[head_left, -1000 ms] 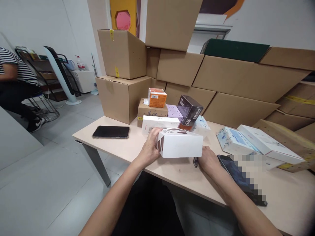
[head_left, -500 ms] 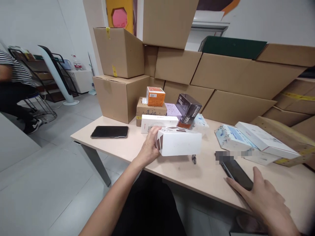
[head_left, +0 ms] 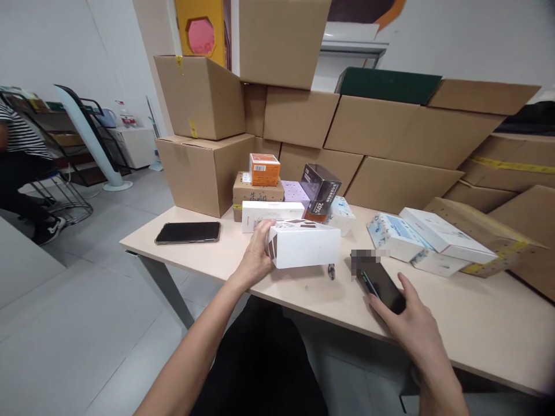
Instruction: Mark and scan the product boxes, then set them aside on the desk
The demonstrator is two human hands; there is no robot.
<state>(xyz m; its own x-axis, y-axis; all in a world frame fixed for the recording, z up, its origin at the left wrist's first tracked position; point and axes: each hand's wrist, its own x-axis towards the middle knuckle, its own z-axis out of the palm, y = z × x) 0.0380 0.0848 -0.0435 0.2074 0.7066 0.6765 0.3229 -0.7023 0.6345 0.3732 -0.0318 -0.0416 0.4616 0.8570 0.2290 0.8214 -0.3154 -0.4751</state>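
Note:
My left hand (head_left: 255,253) grips the left end of a white box (head_left: 307,248) with brown shapes on its top and side, held tilted above the table. Under that box's right part a small dark pen-like item (head_left: 332,271) shows on the table. At the right, my right hand (head_left: 405,318) has its thumb and fingers around the near end of a black phone (head_left: 384,286), with the phone's far end blurred out. Just behind the held box stands a long white box (head_left: 273,209).
Another phone (head_left: 188,232) lies at the table's left. An orange box (head_left: 264,170), a dark brown box (head_left: 321,188) and a lilac box (head_left: 295,195) are stacked behind. Flat white boxes (head_left: 446,234) lie at the right, before large cartons (head_left: 390,124). A person (head_left: 21,144) sits far left.
My right hand has closed in around the phone, and both have shifted left and slightly away from me. My left hand keeps the white box. The whole view has shifted a little.

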